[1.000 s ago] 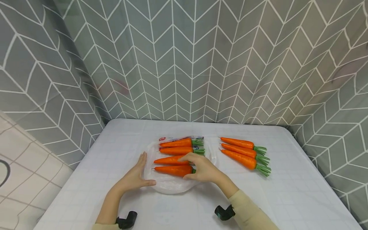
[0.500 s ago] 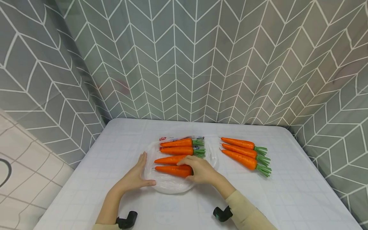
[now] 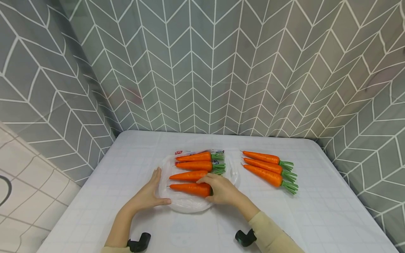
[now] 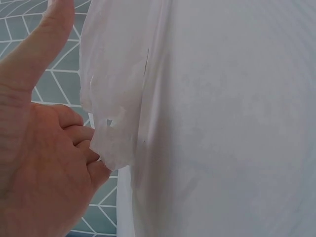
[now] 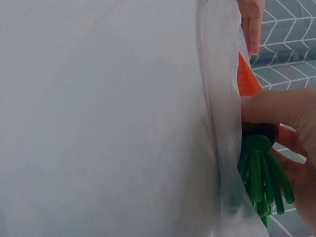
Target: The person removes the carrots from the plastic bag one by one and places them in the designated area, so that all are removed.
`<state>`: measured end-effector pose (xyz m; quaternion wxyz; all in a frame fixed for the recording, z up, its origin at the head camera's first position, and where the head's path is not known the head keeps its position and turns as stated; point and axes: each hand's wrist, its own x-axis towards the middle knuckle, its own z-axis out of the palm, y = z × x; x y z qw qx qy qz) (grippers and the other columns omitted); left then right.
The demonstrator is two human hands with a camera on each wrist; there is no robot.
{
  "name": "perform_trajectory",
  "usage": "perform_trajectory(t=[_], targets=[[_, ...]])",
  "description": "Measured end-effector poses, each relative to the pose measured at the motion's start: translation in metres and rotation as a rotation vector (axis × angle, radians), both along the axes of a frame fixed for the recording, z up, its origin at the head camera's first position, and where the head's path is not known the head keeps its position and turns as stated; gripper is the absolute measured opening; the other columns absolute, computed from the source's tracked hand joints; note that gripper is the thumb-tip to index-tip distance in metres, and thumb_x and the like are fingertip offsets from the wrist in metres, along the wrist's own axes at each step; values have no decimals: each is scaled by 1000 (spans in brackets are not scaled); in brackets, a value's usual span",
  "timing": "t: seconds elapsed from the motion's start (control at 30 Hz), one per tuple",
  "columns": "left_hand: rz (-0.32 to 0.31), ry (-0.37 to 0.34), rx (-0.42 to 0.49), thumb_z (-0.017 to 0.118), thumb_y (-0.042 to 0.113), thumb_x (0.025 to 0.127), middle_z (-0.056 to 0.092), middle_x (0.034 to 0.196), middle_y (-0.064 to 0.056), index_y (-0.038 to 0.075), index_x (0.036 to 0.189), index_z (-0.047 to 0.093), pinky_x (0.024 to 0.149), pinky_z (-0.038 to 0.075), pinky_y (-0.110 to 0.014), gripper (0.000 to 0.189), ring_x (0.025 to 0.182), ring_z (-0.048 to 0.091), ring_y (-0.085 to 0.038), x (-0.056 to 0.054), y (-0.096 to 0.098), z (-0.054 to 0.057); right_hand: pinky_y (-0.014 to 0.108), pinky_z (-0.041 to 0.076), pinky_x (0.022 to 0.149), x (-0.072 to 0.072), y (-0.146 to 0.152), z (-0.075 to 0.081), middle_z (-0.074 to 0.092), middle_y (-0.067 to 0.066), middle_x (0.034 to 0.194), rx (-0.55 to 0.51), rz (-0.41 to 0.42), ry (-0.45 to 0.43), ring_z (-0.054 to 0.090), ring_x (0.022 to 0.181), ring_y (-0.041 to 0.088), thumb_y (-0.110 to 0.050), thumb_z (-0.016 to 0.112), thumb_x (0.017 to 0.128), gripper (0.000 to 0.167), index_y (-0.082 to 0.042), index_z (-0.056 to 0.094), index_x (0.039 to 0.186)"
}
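Note:
A thin white plastic bag (image 3: 190, 207) lies flat on the table, with several orange carrots in a stack of rows on it. My right hand (image 3: 224, 189) grips the nearest carrot (image 3: 188, 188) at its thick end, thumb in front and fingers behind; in the right wrist view its green stems (image 5: 259, 170) hang below the thumb. Just behind it lies another carrot (image 3: 186, 175), close to my right fingers. My left hand (image 3: 148, 195) rests at the bag's left edge, thumb and fingers spread; the left wrist view shows its fingertips against the crumpled bag edge (image 4: 112, 143).
Two more carrots (image 3: 194, 166) lie farther back on the bag, near a strip of printed film (image 3: 183, 153). To the right, three carrots (image 3: 262, 168) lie side by side on the white table (image 3: 316, 218). A patterned grey curtain (image 3: 202, 70) surrounds the back and sides.
My right hand has come slightly nearer and closed round the thick end of the front carrot, covering its greens; the stems of the carrot behind now show. My left hand has stayed put.

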<state>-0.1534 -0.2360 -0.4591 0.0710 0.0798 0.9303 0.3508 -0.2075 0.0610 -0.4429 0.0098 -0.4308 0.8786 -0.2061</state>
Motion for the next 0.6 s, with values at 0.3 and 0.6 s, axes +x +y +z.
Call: perform_trajectory(t=[0.3, 0.6], targets=[[-6, -5, 4, 82, 49, 70, -2, 157, -26, -6, 151, 0, 111, 16, -57, 128, 143, 3, -44, 0, -1, 0, 32, 52, 85, -3, 9, 4, 56, -4, 111, -95, -43, -76, 56, 95, 13, -16, 81, 76, 49, -18, 63, 121], [3, -13, 6, 83, 48, 69, -3, 157, -26, -5, 151, -1, 111, 16, -58, 129, 143, 2, -44, -1, -1, 0, 38, 50, 89, -6, 19, 14, 56, -2, 118, -244, -87, -152, 56, 103, 15, -11, 80, 73, 52, -16, 61, 122]])
